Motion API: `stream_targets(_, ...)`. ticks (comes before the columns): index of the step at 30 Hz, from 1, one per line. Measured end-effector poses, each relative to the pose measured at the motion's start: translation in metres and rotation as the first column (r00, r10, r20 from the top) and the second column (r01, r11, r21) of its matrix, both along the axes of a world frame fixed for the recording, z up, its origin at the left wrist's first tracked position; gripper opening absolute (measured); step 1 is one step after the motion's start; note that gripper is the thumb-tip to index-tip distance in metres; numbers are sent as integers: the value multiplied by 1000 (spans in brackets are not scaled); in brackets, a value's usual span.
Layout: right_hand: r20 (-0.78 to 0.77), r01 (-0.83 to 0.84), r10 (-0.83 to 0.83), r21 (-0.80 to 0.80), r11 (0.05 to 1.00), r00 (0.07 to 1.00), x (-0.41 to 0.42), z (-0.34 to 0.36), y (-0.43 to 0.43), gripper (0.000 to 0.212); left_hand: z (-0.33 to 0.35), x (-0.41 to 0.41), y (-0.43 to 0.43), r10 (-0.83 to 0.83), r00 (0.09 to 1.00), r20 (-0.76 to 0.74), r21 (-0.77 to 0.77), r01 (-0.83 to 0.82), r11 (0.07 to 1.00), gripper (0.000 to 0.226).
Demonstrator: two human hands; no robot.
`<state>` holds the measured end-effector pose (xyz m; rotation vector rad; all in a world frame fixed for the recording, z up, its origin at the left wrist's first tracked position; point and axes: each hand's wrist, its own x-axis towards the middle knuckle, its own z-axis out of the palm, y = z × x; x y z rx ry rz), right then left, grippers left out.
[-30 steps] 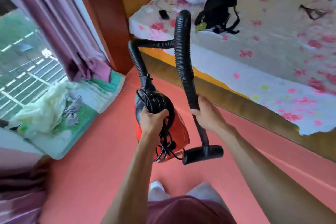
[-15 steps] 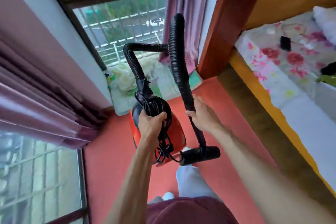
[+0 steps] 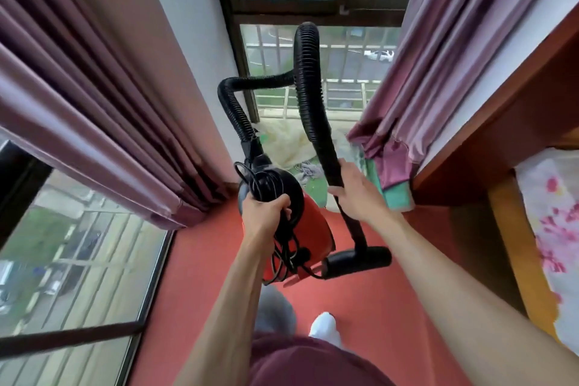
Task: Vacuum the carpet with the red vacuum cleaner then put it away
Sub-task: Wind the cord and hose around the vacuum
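The red vacuum cleaner (image 3: 315,230) hangs in the air above the red carpet (image 3: 200,263), carried in front of me. My left hand (image 3: 264,208) grips its black top together with the bundled black power cord (image 3: 283,252). A ribbed black hose (image 3: 305,78) loops up from the body and comes down to the wand. My right hand (image 3: 355,194) holds the wand just below the hose. The black floor nozzle (image 3: 358,262) sticks out sideways at the wand's lower end, beside the red body.
Purple curtains (image 3: 103,97) hang left and right (image 3: 438,53) of a barred window (image 3: 341,78). A green mat with a pale sheet (image 3: 289,147) lies under the window. A wooden bed frame (image 3: 501,153) with flowered bedding (image 3: 551,222) runs along the right. A glass pane (image 3: 69,266) reaches the floor at left.
My view has swung left, from the bed to the window and curtains. Both hands keep the same hold on the vacuum, which stays lifted in front of me.
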<state>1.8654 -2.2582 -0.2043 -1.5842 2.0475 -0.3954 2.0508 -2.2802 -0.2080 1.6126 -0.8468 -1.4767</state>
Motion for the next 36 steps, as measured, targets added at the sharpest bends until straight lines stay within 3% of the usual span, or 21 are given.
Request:
stream_targets(14,-47,-33,42,183,983,998,-84,-41,-165,44,-78,-92,-166,53,995,-83,198,-36,980,28)
stream_targets(22,-97,-28,61,305,952,993,-119,-68,-289,45,-120,-123,-281,181,976,-120,373,-125,920,34)
stream_targets(29,-152,-105,171,370,923,973,-140,-93,-385,40,-145,-138,-350,239,969,-60,441,-189,877,52)
stream_targets(36,-152,-205,283,393,897,947,-163,-142,-462,44,-200,-156,-398,295,955,30,476,-273,836,51)
